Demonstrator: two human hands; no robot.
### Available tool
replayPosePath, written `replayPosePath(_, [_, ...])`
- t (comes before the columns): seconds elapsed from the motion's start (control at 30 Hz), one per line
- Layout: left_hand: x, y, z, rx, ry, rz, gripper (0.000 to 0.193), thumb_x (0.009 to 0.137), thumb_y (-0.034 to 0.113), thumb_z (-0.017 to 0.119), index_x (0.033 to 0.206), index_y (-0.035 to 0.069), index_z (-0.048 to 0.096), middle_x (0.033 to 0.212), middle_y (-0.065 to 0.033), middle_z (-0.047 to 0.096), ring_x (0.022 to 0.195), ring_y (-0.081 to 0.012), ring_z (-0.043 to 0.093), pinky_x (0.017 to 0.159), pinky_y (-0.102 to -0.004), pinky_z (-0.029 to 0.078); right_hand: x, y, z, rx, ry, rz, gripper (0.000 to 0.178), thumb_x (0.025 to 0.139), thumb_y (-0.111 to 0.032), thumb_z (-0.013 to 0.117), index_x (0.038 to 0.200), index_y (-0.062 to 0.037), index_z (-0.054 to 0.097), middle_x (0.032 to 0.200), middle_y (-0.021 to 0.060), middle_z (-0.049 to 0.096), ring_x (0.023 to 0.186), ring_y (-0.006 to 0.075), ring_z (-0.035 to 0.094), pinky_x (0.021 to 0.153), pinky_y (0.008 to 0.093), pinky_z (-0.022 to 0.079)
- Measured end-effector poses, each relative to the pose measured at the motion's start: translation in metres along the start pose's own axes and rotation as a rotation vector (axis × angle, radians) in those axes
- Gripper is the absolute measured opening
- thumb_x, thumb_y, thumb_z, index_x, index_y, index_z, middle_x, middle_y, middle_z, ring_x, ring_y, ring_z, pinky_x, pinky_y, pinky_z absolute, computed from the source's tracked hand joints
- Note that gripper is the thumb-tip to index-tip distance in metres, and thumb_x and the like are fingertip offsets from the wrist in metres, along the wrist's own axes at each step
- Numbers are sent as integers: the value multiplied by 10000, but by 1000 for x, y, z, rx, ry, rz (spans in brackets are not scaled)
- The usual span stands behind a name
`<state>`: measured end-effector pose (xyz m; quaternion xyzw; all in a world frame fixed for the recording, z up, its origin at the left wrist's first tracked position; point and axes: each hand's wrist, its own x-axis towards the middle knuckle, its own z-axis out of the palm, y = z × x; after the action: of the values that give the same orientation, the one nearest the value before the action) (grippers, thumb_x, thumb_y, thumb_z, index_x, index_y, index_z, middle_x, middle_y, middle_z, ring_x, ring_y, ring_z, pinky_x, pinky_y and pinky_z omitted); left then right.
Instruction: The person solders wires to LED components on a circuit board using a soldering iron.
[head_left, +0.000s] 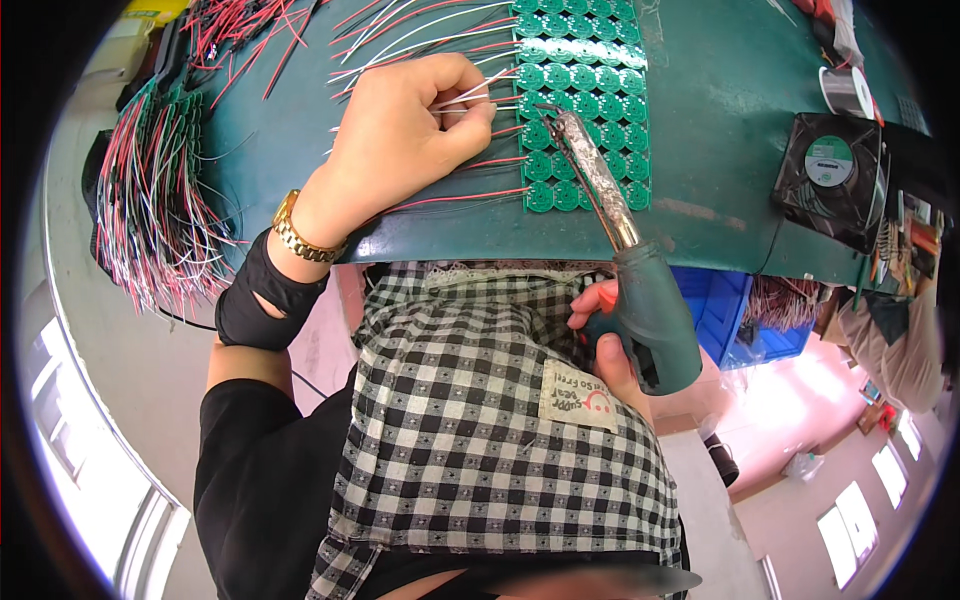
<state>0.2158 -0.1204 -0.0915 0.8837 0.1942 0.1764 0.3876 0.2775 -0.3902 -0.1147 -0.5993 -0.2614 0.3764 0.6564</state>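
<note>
Left fingers (466, 132) pinch wire (499, 77), right fingers (615, 368) grip a soldering iron (652, 300) over circuit boards (584, 104), tabletop (710, 120) open past their right edge.

Head view: left fisheye of a head-worn pair, aimed steeply down past the wearer's front at the table (720, 110).
Upright, unmirrored, close range; table takes the upper part, its near edge crossing mid-frame, its far side cut by the top border. Wearer's checked garment (450, 420) fills lower centre, seen from above. Left hand (400, 115) sits upper centre; right hand (617, 368) right of centre, partly hidden by the soldering iron (655, 315). Very wide field: floor (740, 420) and windows (848, 535) bend around the sides, black lens rim at the corners.
</note>
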Motion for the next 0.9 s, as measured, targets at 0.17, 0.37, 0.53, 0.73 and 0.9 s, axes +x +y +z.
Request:
replayPosePath(0.17, [3,1,1,30,23,39,62,763,74,652,749,33,607,607,49,521,513,-1,376,457,-182,319,-6,14,6,87,86,17,309,826,-160,582,1085,7,554,971,80,582,774,133,584,696,268,484])
replayPosePath(0.37, [3,-1,0,67,35,78,54,752,69,652,747,35,611,605,46,519,509,-4,375,455,-183,323,0,14,9,9,73,-47,314,809,-156,609,1072,12,566,934,90,595,765,148,603,678,269,497])
replayPosePath(0.53, [3,-1,1,58,32,55,43,739,53,652,743,35,614,597,51,506,510,0,379,457,-177,324,6,1,6,-65,15,-43,315,801,-152,612,1062,19,565,894,91,601,755,158,608,669,268,498])
replayPosePath(0.73, [3,-3,-2,54,34,66,42,734,48,653,740,35,614,597,56,500,510,5,378,453,-175,315,6,12,-10,-32,-31,-125,390,815,-198,590,1129,9,486,899,117,577,744,170,580,639,294,464])
replayPosePath(0.9, [3,-3,-1,45,26,52,31,733,42,644,739,37,613,599,57,496,510,6,367,450,-177,307,3,20,-2,96,74,-213,509,824,-263,615,1218,-24,398,894,142,556,755,190,563,635,308,444])
